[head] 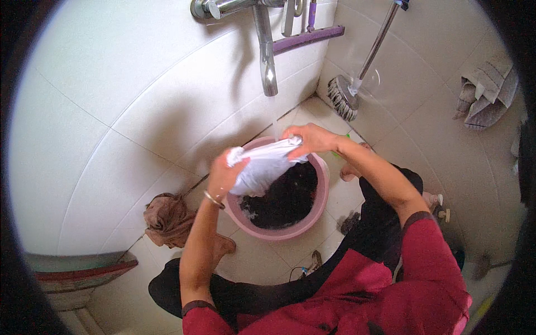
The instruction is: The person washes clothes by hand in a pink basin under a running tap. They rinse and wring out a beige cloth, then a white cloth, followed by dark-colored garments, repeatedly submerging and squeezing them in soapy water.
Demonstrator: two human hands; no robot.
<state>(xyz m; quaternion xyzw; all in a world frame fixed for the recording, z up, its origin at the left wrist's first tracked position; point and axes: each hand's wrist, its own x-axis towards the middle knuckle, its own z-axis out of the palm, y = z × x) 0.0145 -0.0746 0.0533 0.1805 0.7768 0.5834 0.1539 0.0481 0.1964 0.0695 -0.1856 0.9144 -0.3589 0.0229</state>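
Observation:
A wet white cloth (264,167) is stretched between my two hands above a pink plastic basin (322,197). My left hand (224,173), with a bangle at the wrist, grips the cloth's left end. The right end is bunched in my right hand (310,140). Water runs from a chrome faucet spout (268,71) down at the cloth's far edge. Dark contents (289,197), wet-looking, lie in the basin with some foam at the left; whether they are cloth or dark water I cannot tell.
A brown bunched cloth (167,215) is by the left wall. A long-handled scrub brush (345,96) leans in the corner, near a purple squeegee (310,39). Grey cloths (488,96) hang at the right wall. A dark scrubber-like clump (349,222) lies on the tiled floor.

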